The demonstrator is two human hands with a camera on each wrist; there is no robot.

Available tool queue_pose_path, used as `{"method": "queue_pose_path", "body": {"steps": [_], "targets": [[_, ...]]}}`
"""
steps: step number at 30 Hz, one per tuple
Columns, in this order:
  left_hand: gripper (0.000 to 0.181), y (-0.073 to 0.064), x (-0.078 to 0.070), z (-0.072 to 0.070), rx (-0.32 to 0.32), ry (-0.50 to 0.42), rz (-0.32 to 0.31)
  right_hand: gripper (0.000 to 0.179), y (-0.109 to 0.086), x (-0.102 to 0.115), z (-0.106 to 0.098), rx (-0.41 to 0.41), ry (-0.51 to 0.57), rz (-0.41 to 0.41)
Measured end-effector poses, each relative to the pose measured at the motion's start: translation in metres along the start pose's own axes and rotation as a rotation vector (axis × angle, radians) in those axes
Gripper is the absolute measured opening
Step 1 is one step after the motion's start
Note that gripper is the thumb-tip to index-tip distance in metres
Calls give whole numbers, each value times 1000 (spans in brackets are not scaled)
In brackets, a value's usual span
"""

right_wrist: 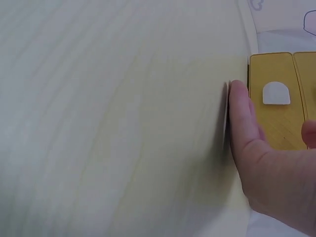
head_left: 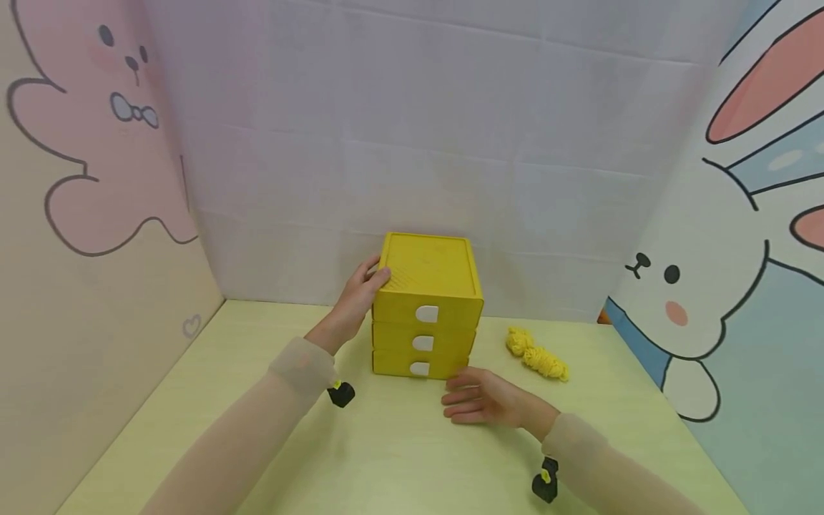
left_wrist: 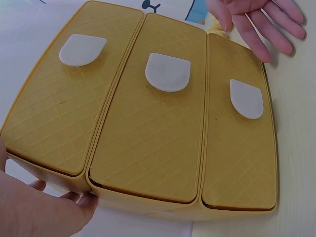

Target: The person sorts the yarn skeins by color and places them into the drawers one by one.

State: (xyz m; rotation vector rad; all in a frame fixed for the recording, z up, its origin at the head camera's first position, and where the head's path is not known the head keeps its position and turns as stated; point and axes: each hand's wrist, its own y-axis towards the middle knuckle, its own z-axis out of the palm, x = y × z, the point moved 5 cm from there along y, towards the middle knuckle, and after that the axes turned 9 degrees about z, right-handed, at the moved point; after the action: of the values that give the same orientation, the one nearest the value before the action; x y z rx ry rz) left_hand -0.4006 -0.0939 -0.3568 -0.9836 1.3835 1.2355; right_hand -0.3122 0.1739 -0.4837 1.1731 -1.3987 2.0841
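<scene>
One yellow drawer unit (head_left: pixel 426 299) is set upright near the back of the table (head_left: pixel 399 450), slightly left of the table's right half. Three drawers (left_wrist: pixel 145 118) are stacked in it, all pushed in, and each is fitted with one white tab (left_wrist: pixel 168 72), so that three tabs are counted. A crisscross pattern is borne by the drawer fronts.

The unit is gripped at its upper left edge by the left hand (head_left: pixel 352 306), the thumb being laid over the top and the fingers set against the side. By the right hand (head_left: pixel 486 400) nothing is held; it is placed just in front of the bottom right corner, with its fingers extended. Whether the unit is touched by it cannot be told.

To the right, two lumps of yellow yarn (head_left: pixel 546 363) are laid end to end on the table; whether they are joined cannot be made out.

Both arms are covered by two pale sleeves (head_left: pixel 238 436), and one black piece (head_left: pixel 341 394) is seen beside each cuff. The back is closed off by one creased white cloth (head_left: pixel 425 129). One pink bear (head_left: pixel 116 193) with one bow tie and, lower down, one heart (head_left: pixel 192 326) are drawn on the left wall; one white rabbit (head_left: pixel 714 265) is drawn on the right.
</scene>
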Motion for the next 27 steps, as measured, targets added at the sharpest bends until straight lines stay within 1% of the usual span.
{"method": "queue_pose_path", "body": {"steps": [4, 8, 12, 19, 27], "targets": [[66, 0, -1, 1, 8, 1, 10, 66, 9, -4, 10, 42, 35, 1], [66, -2, -1, 1, 1, 6, 12, 65, 18, -4, 20, 82, 66, -7], [65, -2, -2, 0, -2, 5, 16, 64, 27, -3, 28, 104, 86, -17], [65, -4, -3, 1, -1, -5, 22, 63, 41, -2, 36, 97, 155, -39], [65, -5, -3, 0, -11, -2, 14, 64, 49, 0, 43, 83, 227, -33]]}}
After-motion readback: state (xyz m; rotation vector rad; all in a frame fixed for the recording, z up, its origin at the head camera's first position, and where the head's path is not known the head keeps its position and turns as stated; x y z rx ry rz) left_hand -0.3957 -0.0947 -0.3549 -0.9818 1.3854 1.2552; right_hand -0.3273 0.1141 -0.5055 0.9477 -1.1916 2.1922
